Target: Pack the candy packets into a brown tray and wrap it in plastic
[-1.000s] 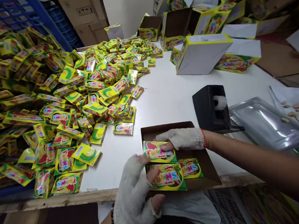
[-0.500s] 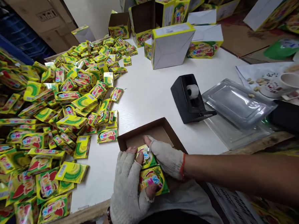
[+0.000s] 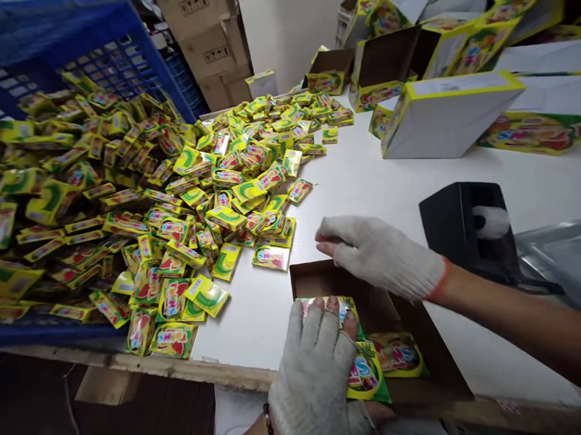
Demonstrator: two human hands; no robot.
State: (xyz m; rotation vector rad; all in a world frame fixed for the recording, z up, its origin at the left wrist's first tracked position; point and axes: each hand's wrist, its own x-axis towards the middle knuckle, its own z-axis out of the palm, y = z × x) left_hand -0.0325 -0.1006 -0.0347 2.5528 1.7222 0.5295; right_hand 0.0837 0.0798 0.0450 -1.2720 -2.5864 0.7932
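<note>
Small yellow-green fruit-printed boxes [image 3: 367,374] lie in a shallow brown cardboard tray [image 3: 336,279] at the table's front edge. My left hand [image 3: 316,368], in a white fingerless glove, covers part of them; its fingers rest over the upper box and its thumb is at the lower edge. Another fruit-printed box [image 3: 400,354] lies to the right inside the tray. Over the tray's far side is my gloved right hand [image 3: 381,251], its fingers stretched leftward and nothing visible in them. The pile of small boxes [image 3: 243,189] is to its left.
A blue plastic crate [image 3: 147,61] full of the same small boxes tips onto the table from the left. A black tape dispenser [image 3: 469,233] stands right of the tray, beside clear plastic [image 3: 565,258]. Larger display cartons [image 3: 451,115] stand at the back.
My right hand has let go of the small boxes and moved up over the tray's far side. My left hand stays on them. The view has swung left, showing more of the crate.
</note>
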